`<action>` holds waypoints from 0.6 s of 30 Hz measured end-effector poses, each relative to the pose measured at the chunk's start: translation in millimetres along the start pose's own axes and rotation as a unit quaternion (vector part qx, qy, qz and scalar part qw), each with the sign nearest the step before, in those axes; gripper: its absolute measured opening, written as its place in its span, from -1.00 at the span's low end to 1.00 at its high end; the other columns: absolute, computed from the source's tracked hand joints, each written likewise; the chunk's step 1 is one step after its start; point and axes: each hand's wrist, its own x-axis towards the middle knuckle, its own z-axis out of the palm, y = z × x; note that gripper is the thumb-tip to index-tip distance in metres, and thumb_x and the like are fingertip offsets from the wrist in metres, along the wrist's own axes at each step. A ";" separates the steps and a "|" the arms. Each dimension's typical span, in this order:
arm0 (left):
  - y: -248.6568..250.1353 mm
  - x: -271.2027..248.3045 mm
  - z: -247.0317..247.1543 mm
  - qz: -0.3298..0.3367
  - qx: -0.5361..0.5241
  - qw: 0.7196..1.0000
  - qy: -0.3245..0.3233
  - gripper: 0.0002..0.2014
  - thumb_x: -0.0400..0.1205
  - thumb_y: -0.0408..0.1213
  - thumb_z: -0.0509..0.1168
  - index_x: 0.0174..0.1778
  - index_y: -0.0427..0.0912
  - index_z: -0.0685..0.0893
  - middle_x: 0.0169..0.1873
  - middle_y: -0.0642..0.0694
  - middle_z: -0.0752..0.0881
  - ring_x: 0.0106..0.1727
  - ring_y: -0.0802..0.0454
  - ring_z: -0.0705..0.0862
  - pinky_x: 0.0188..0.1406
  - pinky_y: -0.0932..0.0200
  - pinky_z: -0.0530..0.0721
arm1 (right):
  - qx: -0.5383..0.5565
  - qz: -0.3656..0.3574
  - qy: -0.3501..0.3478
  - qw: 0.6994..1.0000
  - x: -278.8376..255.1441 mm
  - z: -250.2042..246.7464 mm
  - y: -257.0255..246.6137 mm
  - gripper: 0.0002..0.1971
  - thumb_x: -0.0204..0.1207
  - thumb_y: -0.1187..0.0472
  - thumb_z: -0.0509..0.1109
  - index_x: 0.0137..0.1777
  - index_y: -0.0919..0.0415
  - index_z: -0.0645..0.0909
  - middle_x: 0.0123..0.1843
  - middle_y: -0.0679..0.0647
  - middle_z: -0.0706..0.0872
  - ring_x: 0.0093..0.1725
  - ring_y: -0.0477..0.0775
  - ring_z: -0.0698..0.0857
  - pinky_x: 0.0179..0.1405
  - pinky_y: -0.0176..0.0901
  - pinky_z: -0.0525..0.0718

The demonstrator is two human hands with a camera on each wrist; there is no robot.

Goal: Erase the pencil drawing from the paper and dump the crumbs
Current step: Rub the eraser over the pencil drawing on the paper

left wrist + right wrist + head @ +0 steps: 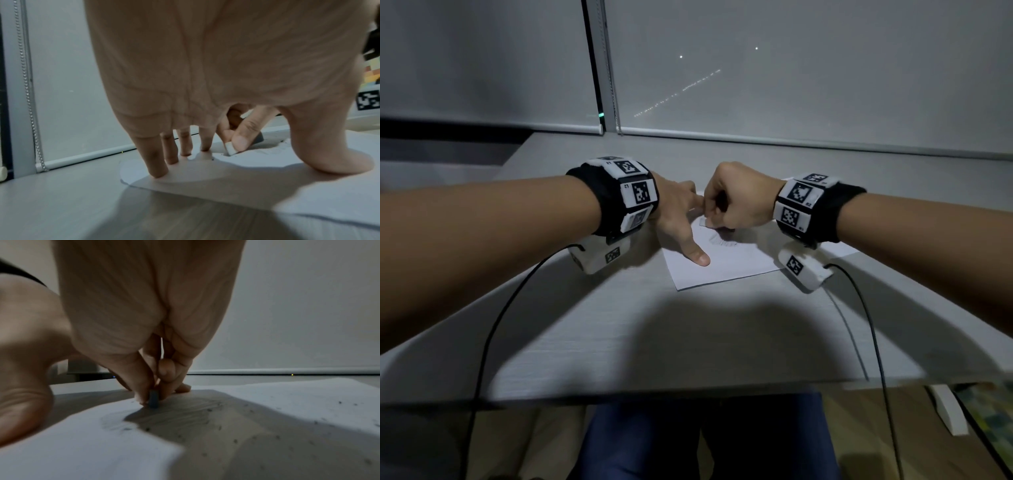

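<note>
Thin, limp paper [722, 263] flat on the counter [688, 342] — apt to crumple or slide unless pinned beside the rubbing. Small, firm eraser [231, 148], best pinched low. Left hand [678, 219] splayed, fingertips [158, 174] pressing the sheet; right hand [736, 202] curled, pinching the eraser on the smudged drawing [174, 417] — crumbs [287, 434] scattered near.

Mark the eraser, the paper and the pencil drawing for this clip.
eraser [231, 148]: left wrist view, its pale end on the sheet.
paper [722, 270]: head view, bare near part of the sheet.
pencil drawing [174, 415]: right wrist view, grey shaded strokes below the eraser.
</note>
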 end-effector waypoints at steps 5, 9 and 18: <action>5.2 0.0 -5.0 -0.019 0.021 0.999 -0.018 0.23 0.36 0.62 0.50 0.92 0.26 0.19 0.68 0.00 0.32 0.74 -0.29 0.43 0.61 -0.38 0.55 | -0.008 0.004 0.012 1.000 -0.4 -2.9 0.0 -0.86 0.43 0.27 0.59 -0.35 0.16 0.81 -0.42 -0.03 0.83 -0.33 0.02 0.83 -0.15 -0.01 0.89; 4.7 1.8 -4.4 -0.018 0.015 1.000 -0.015 0.23 0.36 0.61 0.51 0.92 0.30 0.15 0.68 -0.01 0.32 0.74 -0.30 0.43 0.62 -0.36 0.54 | 0.009 -0.020 -0.008 1.000 -7.6 -0.1 -3.7 -0.88 0.44 0.24 0.61 -0.32 0.17 0.82 -0.39 0.00 0.85 -0.35 0.00 0.81 -0.16 -0.06 0.87; 5.2 2.4 -4.7 -0.026 0.011 0.999 -0.019 0.27 0.31 0.63 0.51 0.92 0.33 0.11 0.61 -0.01 0.33 0.68 -0.29 0.49 0.56 -0.30 0.58 | 0.017 -0.039 -0.011 0.999 -15.8 0.3 5.5 -0.83 0.50 0.27 0.57 -0.32 0.15 0.77 -0.53 -0.23 0.76 -0.47 -0.18 0.72 -0.24 -0.22 0.79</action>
